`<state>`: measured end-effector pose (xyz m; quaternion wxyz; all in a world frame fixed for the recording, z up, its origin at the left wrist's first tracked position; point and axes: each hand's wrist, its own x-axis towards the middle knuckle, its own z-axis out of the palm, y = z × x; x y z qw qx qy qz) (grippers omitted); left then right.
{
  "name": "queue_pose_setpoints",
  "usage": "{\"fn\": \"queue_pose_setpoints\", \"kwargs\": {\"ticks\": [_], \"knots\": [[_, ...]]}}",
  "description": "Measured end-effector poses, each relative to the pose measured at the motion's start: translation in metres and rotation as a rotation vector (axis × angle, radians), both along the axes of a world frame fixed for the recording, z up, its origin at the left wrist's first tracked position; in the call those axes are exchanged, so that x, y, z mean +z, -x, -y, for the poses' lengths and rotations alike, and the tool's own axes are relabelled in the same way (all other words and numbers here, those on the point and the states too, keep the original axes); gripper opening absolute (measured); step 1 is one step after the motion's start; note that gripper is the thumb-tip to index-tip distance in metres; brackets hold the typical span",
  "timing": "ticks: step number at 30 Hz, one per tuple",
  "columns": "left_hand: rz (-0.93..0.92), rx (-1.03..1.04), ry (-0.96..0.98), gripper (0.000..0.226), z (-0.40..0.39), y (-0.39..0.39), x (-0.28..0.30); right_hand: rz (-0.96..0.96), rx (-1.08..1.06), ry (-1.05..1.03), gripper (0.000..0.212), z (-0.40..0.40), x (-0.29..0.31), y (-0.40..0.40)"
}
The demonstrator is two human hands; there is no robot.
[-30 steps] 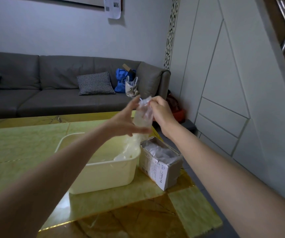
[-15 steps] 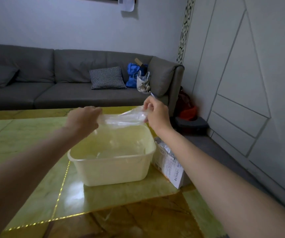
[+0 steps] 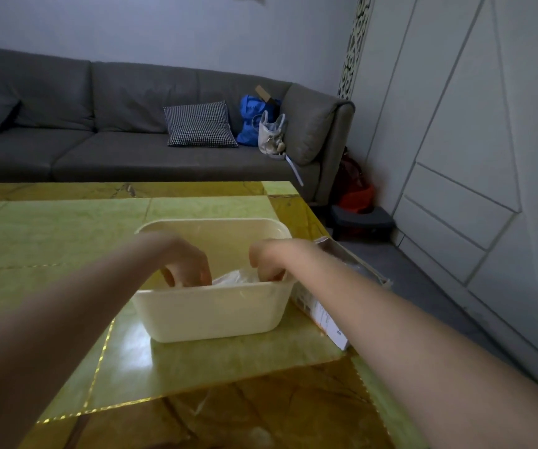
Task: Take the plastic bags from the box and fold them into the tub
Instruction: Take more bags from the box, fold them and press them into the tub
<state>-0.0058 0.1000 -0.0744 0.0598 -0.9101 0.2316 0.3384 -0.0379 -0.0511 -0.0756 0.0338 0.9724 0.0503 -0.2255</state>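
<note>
Under my forearms, the green-and-gold stone tabletop (image 3: 50, 241) runs out toward the hands. Cream tub (image 3: 209, 314) sits on it straight ahead, near wall facing me, both hands dipped inside past the rim.

Left hand (image 3: 185, 264): knuckles up, fingers curled downward into the tub; the near wall hides the fingertips. Right hand (image 3: 266, 259): same posture, fingers bent down at the tub's right end. Between the two hands lies a crumpled clear plastic bag (image 3: 237, 277), low in the tub, only its top showing above the near wall. Right fingers are at the bag's right edge and look pinched on it; left fingers meet its left edge, but the grip itself is below the rim, so I cannot tell if they hold it or only press.

Just right of the right hand, beside the tub and touching or nearly touching its right wall: the cardboard box (image 3: 321, 311), tilted, printed white label on its near face, open top partly hidden behind my right forearm. What it holds is too blurred to say.

Beyond the hands, past the tabletop's far edge: grey sofa (image 3: 83, 124) with a checked cushion (image 3: 199, 124), a blue bag (image 3: 253, 119) and a pale bag (image 3: 271, 136) at its right arm. Far right of the hands, white panelled wall (image 3: 455, 140).
</note>
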Motion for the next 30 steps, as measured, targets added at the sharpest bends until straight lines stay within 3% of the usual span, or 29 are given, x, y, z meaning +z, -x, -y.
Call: {"fn": "queue_pose_setpoints", "kwargs": {"ticks": [2,4,6,7,9,12,15,18,20,22,27,30], "knots": [[-0.024,0.012,-0.049,0.037,0.001,-0.003,-0.005,0.047,0.034,0.087,0.010,-0.003,0.007,-0.001],[-0.028,0.016,-0.068,0.034,0.002,-0.006,-0.009,0.204,0.051,0.084,0.029,-0.010,0.017,0.000],[-0.022,0.031,-0.054,0.033,0.001,-0.008,-0.011,0.352,0.071,0.031,0.027,-0.015,0.022,-0.005],[-0.018,0.044,-0.046,0.033,0.000,-0.008,-0.012,0.349,0.084,-0.003,0.021,-0.018,0.022,-0.007],[-0.013,0.069,-0.031,0.032,-0.002,-0.009,-0.012,0.160,0.083,-0.024,0.014,-0.022,0.015,-0.008],[0.016,0.127,-0.009,0.030,-0.007,-0.008,-0.008,-0.072,0.050,0.106,0.021,-0.018,-0.003,-0.006],[0.158,0.151,0.115,0.029,-0.010,-0.010,0.002,-0.020,-0.014,-0.044,0.018,-0.012,0.004,0.000],[0.390,0.135,0.256,0.026,0.000,-0.005,0.020,0.199,-0.094,-0.333,0.028,0.002,0.037,0.013],[0.500,0.065,0.379,0.026,0.016,0.007,0.034,0.311,-0.120,-0.402,0.023,0.022,0.064,0.026],[0.534,-0.015,0.525,0.024,0.036,0.023,0.044,0.347,-0.169,-0.339,0.024,0.045,0.078,0.035],[0.555,-0.183,0.667,0.023,0.083,0.053,0.049,0.118,-0.324,-0.210,0.008,0.086,0.058,0.064],[0.510,-0.265,0.638,0.024,0.102,0.062,0.044,0.103,-0.314,-0.144,0.027,0.094,0.038,0.076]]}}
